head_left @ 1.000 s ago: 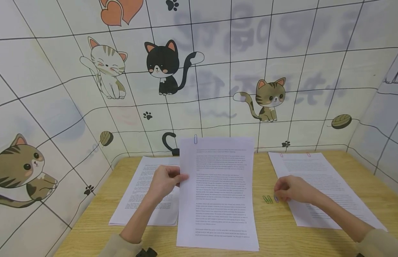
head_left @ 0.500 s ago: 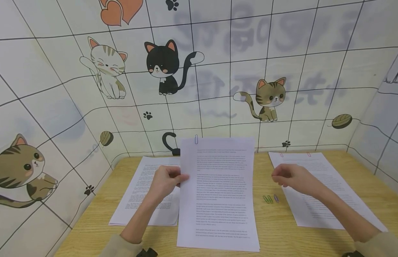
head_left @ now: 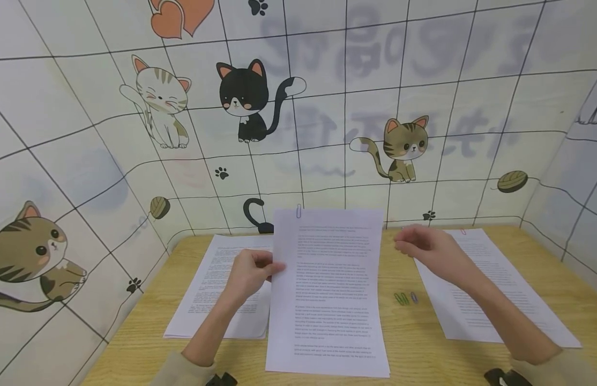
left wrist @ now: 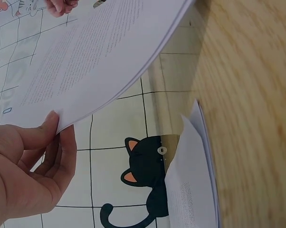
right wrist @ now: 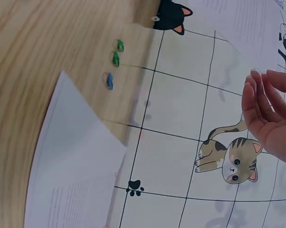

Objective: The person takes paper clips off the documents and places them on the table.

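Observation:
My left hand (head_left: 252, 273) pinches the left edge of a small stack of printed sheets (head_left: 329, 295), held upright at the middle of the table. A pale purple paper clip (head_left: 299, 211) sits on the stack's top edge, left of centre. To the right of the sheets, near their upper right corner, my right hand (head_left: 433, 249) is raised with thumb and fingertips together. In the right wrist view, the right hand (right wrist: 271, 109) pinches something tiny and pale, apparently a paper clip, mostly hidden by the fingertips. Green paper clips (head_left: 402, 299) and a purple paper clip (head_left: 414, 297) lie below it on the table.
Another printed stack (head_left: 216, 300) lies at the left, partly behind the held sheets. At the right, a further stack (head_left: 491, 289) has pink clips (head_left: 463, 232) on its top edge. The wooden table (head_left: 409, 354) ends at a wall (head_left: 327, 134) printed with cats.
My right hand has risen from beside the loose clips and moved left toward the held sheets' upper right corner. The held sheets have shifted very slightly; the left hand keeps its grip.

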The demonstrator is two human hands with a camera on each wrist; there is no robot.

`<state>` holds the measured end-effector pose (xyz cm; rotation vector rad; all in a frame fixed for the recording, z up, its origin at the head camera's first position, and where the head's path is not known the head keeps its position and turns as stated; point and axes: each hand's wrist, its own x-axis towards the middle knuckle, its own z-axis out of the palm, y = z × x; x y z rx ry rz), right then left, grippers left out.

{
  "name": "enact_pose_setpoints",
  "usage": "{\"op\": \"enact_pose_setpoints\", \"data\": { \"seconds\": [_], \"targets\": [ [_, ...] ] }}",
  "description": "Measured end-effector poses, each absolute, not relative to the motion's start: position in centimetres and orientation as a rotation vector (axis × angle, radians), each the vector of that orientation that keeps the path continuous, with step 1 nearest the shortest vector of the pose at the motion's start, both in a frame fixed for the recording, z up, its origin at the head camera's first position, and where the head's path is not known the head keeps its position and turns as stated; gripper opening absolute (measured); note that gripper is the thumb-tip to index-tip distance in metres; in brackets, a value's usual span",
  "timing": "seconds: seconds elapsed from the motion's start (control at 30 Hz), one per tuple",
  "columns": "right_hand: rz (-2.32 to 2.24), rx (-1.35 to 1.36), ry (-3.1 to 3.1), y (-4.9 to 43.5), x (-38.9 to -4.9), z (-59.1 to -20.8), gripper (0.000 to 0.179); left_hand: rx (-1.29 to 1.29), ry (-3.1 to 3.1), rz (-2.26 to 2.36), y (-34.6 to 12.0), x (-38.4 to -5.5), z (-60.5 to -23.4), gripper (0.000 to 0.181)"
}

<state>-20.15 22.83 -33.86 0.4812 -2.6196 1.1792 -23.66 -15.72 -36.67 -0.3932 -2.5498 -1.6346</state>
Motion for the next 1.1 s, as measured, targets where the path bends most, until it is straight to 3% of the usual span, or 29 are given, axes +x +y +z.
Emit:
{"op": "enact_pose_setpoints", "data": {
  "seconds": [1.1],
  "targets": [
    [1.338, 0.667, -2.138, 14.5, -21.3, -30.9, 0.016, -0.460, -2.555, -1.446, -14.6, -22.9, -36.4, 0.005]
  ]
}}
